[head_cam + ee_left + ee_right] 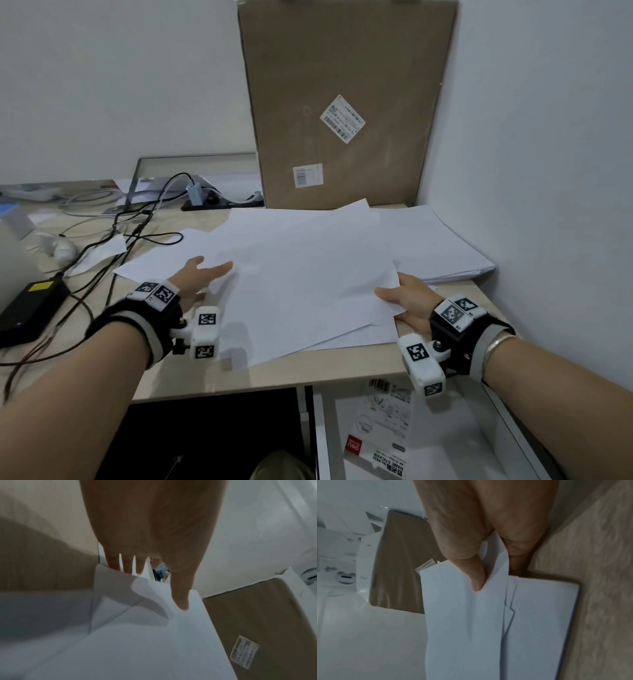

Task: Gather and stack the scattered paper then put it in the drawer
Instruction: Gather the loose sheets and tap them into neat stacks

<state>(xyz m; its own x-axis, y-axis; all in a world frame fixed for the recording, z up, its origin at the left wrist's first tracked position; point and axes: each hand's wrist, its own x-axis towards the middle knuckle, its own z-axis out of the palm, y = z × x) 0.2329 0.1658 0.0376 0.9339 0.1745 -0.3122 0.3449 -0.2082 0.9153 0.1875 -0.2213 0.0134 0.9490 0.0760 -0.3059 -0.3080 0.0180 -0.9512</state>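
While the loose sheets (301,274) lie fanned over the middle of the desk (274,373), overlapping at different angles, both hands stand at their two sides, and this is the relation that decides the coming move: the paper is between the hands, its long edges running roughly from lower left to upper right of the head view. The right hand (406,301), at the right edge of the fan, pinches several sheets between the thumb on top and the fingers below; the right wrist view shows this pinch clearly. The left hand (198,281), at the left edge, is spread with nearly straight fingers, and in the left wrist view a sheet corner curls up against the fingertips (127,569), so it seems to slide under rather than to grip. A thicker neat pile (442,243) rests at the right of the frame, beside the wall. The open drawer (455,445) is at the lower right, nearer to the right hand. Probably the hands must push toward each other to square the sheets.
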